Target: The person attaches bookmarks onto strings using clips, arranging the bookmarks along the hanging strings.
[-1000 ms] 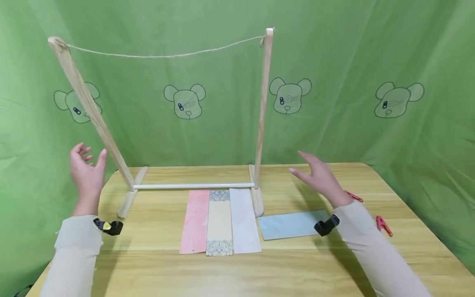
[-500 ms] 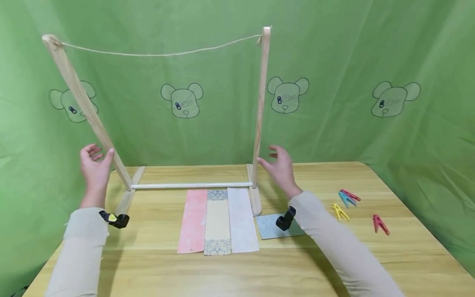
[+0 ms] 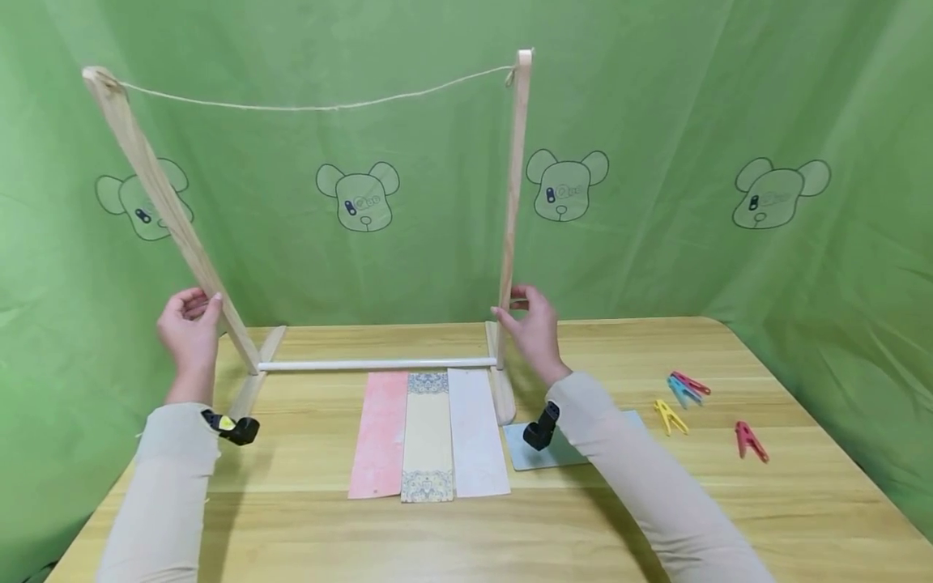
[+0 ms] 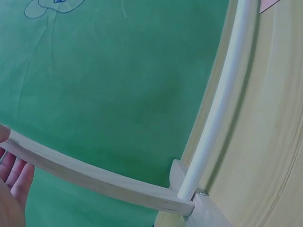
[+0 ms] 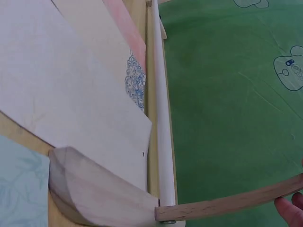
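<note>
A wooden stand (image 3: 513, 186) rises from the table, its two posts joined by a sagging string (image 3: 306, 108) on top and a white rod (image 3: 379, 364) below. My left hand (image 3: 191, 328) holds the lower part of the left post, thumb on one side and fingers on the other. On the right post, my right hand (image 3: 535, 328) grips at a similar height, its thumb in front. The left wrist view shows the left post (image 4: 94, 172) running from the fingers down to the rod. In the right wrist view, fingertips (image 5: 289, 213) touch the right post (image 5: 227, 203).
A pink strip (image 3: 379, 437), a cream patterned strip (image 3: 428, 433) and a white strip (image 3: 479, 437) lie side by side before the rod. A light blue strip (image 3: 521, 449) is partly under my right arm. Several clothespins (image 3: 670, 417) lie at the table's right.
My right hand has moved left from above the table onto the right post. My left hand has shifted slightly right and closed round the left post.
</note>
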Demonstrator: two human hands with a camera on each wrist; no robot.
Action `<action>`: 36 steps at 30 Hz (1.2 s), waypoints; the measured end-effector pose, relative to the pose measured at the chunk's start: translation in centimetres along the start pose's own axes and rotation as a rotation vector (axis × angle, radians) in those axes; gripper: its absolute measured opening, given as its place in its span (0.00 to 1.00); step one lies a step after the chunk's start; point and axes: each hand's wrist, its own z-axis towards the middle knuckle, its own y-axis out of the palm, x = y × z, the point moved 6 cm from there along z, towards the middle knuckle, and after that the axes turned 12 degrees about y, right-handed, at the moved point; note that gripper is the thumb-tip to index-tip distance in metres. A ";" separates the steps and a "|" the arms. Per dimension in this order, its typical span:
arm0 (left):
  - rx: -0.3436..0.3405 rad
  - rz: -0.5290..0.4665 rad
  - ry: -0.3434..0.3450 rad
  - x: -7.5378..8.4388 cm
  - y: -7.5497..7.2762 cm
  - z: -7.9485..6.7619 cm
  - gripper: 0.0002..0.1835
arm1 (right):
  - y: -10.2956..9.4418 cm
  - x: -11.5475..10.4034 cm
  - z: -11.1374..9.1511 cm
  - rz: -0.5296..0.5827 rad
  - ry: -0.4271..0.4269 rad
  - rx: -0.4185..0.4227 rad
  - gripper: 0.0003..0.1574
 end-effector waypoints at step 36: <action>-0.074 0.210 0.232 -0.3 3.5 -2.9 0.13 | -3.4 2.1 1.6 -0.070 0.007 0.042 0.21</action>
